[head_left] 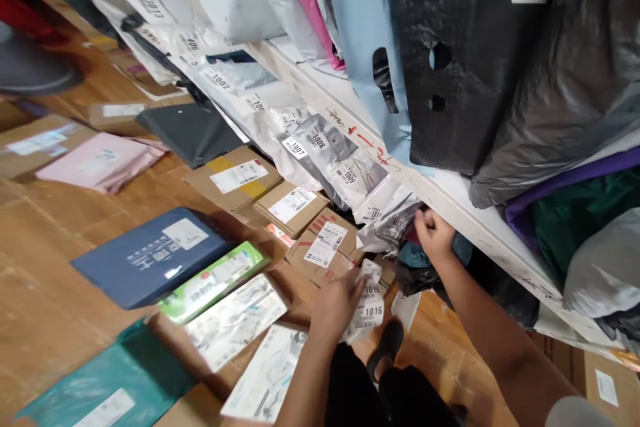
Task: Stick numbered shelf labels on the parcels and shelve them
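My left hand (337, 307) is closed around a strip of printed number labels (371, 310), with 1015 and 1016 readable on it. Under the shelf edge, my right hand (434, 235) is closed with its fingertips at the corner of a grey plastic mailing bag (387, 230); the exact pinch is partly hidden. To the left of that bag, several numbered mailing bags stand in a row, among them one labelled 1009 (347, 177) and one labelled 1008 (317, 137). Dark and teal bags (420, 259) lie just below my right hand.
A white shelf (345, 123) full of larger bags overhangs the row. On the wooden floor lie cardboard boxes (325, 247), a navy parcel (150, 253), a green box (215, 283) and a teal bag (110, 373). My foot (387, 343) stands below the labels.
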Action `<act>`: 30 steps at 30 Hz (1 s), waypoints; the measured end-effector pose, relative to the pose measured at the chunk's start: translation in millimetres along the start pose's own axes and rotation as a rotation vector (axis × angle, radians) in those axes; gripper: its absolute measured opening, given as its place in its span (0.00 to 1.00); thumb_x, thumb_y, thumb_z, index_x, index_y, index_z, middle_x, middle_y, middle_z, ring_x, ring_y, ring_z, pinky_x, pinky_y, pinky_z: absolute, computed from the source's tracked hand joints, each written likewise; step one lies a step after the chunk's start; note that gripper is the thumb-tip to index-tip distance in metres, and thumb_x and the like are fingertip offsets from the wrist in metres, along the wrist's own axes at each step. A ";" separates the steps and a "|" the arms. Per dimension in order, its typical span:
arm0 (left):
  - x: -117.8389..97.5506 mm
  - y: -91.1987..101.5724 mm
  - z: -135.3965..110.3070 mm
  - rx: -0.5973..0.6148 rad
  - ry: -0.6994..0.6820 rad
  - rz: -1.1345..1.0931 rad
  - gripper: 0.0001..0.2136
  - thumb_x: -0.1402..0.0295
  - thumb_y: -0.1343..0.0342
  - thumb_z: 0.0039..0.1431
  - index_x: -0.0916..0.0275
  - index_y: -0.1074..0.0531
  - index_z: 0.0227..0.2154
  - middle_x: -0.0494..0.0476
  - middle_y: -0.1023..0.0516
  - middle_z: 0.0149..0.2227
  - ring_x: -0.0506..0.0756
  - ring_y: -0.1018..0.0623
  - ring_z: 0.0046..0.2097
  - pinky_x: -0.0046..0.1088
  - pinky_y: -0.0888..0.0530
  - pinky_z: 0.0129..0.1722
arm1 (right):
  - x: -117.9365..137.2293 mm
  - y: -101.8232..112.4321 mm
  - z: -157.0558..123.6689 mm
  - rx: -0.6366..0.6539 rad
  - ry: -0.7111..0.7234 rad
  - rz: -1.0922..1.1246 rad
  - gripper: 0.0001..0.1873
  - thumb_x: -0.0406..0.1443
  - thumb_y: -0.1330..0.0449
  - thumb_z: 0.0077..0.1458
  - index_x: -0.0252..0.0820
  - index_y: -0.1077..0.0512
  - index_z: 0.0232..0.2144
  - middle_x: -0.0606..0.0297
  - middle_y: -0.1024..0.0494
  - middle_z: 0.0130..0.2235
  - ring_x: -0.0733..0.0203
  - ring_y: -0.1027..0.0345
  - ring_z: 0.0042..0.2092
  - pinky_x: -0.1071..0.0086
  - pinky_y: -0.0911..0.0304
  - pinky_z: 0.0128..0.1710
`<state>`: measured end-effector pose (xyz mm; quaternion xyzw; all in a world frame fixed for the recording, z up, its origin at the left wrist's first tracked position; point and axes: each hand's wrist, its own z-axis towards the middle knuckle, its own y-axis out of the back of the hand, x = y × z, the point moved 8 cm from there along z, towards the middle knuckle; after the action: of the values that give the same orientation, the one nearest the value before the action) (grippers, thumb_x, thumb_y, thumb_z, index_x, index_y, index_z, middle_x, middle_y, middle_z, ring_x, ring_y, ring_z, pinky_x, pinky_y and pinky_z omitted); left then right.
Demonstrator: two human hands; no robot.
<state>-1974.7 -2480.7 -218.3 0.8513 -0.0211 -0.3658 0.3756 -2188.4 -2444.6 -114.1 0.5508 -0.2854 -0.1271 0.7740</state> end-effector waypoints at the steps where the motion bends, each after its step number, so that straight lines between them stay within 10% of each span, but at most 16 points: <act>1: -12.1 -1.4 -2.0 -0.007 -0.122 -0.035 0.14 0.61 0.54 0.68 0.58 0.24 0.44 0.61 0.18 0.40 0.60 0.19 0.44 0.31 0.29 0.40 | -6.5 9.9 -11.9 -0.044 0.031 0.022 0.21 0.39 0.49 0.63 0.44 0.32 0.18 0.66 0.30 0.21 0.59 0.34 0.29 0.65 0.34 0.40; 5: -69.1 1.5 3.4 -0.068 -0.490 -0.145 0.12 0.64 0.52 0.68 0.59 0.23 0.42 0.61 0.23 0.55 0.58 0.21 0.50 0.31 0.28 0.49 | -20.5 22.5 -35.9 0.086 0.133 -0.014 0.11 0.36 0.41 0.55 0.40 0.23 0.39 0.54 0.21 0.42 0.48 0.29 0.47 0.57 0.35 0.52; 8: -90.2 0.6 21.7 -0.071 -0.405 -0.125 0.12 0.64 0.52 0.67 0.59 0.24 0.44 0.60 0.18 0.45 0.57 0.19 0.45 0.30 0.27 0.45 | -18.7 13.2 -32.5 0.436 0.158 -0.147 0.35 0.29 0.40 0.49 0.38 0.35 0.61 0.51 0.24 0.55 0.47 0.33 0.57 0.57 0.38 0.57; 12: -106.4 0.3 39.1 -0.132 -0.232 -0.063 0.16 0.62 0.56 0.70 0.59 0.24 0.47 0.63 0.16 0.40 0.61 0.18 0.43 0.32 0.28 0.40 | -17.5 7.0 -33.5 0.834 0.149 -0.273 0.46 0.25 0.36 0.44 0.41 0.41 0.66 0.62 0.16 0.40 0.53 0.25 0.47 0.68 0.35 0.48; 20: -115.9 9.3 62.3 -0.177 -0.027 0.026 0.17 0.66 0.56 0.69 0.64 0.24 0.48 0.71 0.17 0.43 0.65 0.18 0.46 0.34 0.27 0.39 | -9.1 -6.1 -33.5 0.663 0.070 -0.364 0.27 0.33 0.50 0.66 0.38 0.41 0.66 0.49 0.20 0.50 0.49 0.25 0.50 0.60 0.38 0.51; 30: -100.3 22.6 65.7 -0.206 0.112 0.018 0.21 0.55 0.54 0.68 0.63 0.20 0.43 0.71 0.17 0.43 0.67 0.19 0.48 0.34 0.28 0.38 | -0.3 -31.9 -35.5 0.675 0.152 -0.371 0.31 0.27 0.58 0.65 0.43 0.45 0.68 0.50 0.25 0.56 0.51 0.28 0.52 0.58 0.41 0.54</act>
<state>-2084.6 -2506.7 -172.2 0.8270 0.0298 -0.3146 0.4650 -2164.3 -2428.3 -151.9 0.8243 -0.1486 -0.1229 0.5322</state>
